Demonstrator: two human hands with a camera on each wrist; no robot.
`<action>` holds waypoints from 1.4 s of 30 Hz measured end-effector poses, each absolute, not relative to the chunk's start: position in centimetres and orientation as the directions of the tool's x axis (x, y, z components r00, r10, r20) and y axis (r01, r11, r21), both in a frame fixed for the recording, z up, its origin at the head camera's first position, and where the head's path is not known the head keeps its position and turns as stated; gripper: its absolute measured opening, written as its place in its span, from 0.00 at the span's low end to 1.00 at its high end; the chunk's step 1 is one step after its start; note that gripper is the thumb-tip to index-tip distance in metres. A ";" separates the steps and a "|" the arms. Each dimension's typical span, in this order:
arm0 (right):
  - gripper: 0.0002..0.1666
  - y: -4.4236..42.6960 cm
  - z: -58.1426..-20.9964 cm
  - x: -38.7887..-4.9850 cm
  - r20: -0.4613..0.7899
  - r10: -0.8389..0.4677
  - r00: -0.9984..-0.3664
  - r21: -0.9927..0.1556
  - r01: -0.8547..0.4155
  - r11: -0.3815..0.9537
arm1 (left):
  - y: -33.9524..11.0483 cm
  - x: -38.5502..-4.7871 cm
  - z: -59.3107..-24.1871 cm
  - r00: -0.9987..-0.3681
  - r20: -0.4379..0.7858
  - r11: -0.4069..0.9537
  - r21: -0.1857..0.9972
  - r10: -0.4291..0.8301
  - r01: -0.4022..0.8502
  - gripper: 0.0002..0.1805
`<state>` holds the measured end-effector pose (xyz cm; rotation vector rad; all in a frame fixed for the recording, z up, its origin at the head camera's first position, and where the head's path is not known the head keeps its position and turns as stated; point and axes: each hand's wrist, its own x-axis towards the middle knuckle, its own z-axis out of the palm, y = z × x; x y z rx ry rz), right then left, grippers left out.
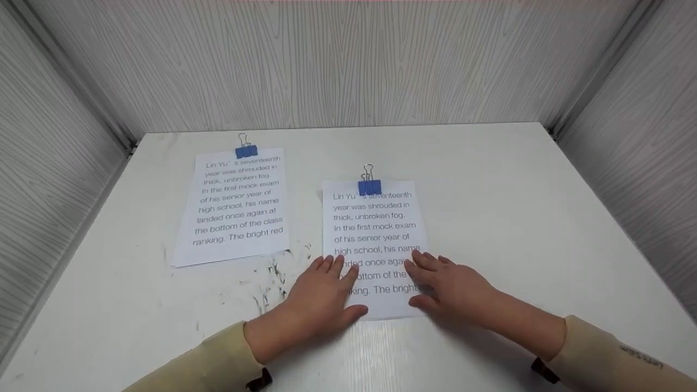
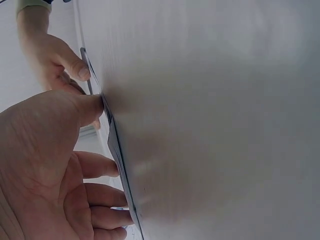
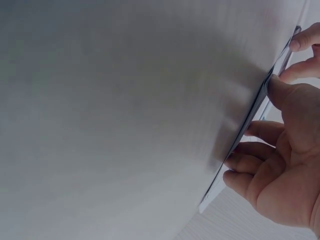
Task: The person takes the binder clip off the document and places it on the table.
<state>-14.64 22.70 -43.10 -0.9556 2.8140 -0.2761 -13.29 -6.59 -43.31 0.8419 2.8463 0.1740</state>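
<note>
A stack of printed paper sheets [image 1: 375,218] lies on the white table with a blue binder clip [image 1: 370,187] at its top edge. My left hand [image 1: 321,296] rests on the lower left side of the stack, fingers spread and fairly straight. On the opposite lower side, my right hand [image 1: 454,286] touches the stack with its fingertips and thumb. In the left wrist view, the left thumb and fingertips meet the thin paper edge [image 2: 116,145]. The right wrist view likewise has the right fingertips against the paper edge [image 3: 250,112]. Neither hand visibly grips the sheets.
A second clipped stack of printed sheets [image 1: 239,207] lies to the left, with its own blue binder clip [image 1: 246,151]. Dark scuff marks [image 1: 275,272] show on the white table [image 1: 506,207] between that stack and my left hand. Wood-grain panels [image 1: 348,65] enclose the back and sides.
</note>
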 end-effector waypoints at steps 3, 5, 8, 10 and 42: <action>0.41 22.6 -43.2 -14.7 -0.093 -0.618 -0.781 -0.219 -0.589 0.778 | -6.7 -13.4 -43.4 -0.838 -0.098 0.839 0.169 0.537 0.518 0.42; 0.41 22.6 -43.3 -14.7 -0.083 -0.627 -0.775 -0.219 -0.599 0.770 | -6.8 -13.7 -43.2 -0.851 -0.065 0.846 0.173 0.520 0.504 0.42; 0.41 22.7 -43.3 -14.7 -0.071 -0.636 -0.769 -0.219 -0.610 0.762 | -7.1 -14.9 -42.5 -0.873 -0.004 0.857 0.197 0.488 0.477 0.42; 0.41 22.7 -43.3 -14.7 -0.067 -0.637 -0.768 -0.223 -0.611 0.760 | -7.6 -16.2 -41.9 -0.885 0.039 0.860 0.223 0.463 0.460 0.41; 0.42 22.8 -43.5 -14.9 -0.074 -0.638 -0.767 -0.217 -0.612 0.761 | -13.0 -31.7 -44.2 -0.944 -0.072 0.554 0.823 0.322 0.126 0.42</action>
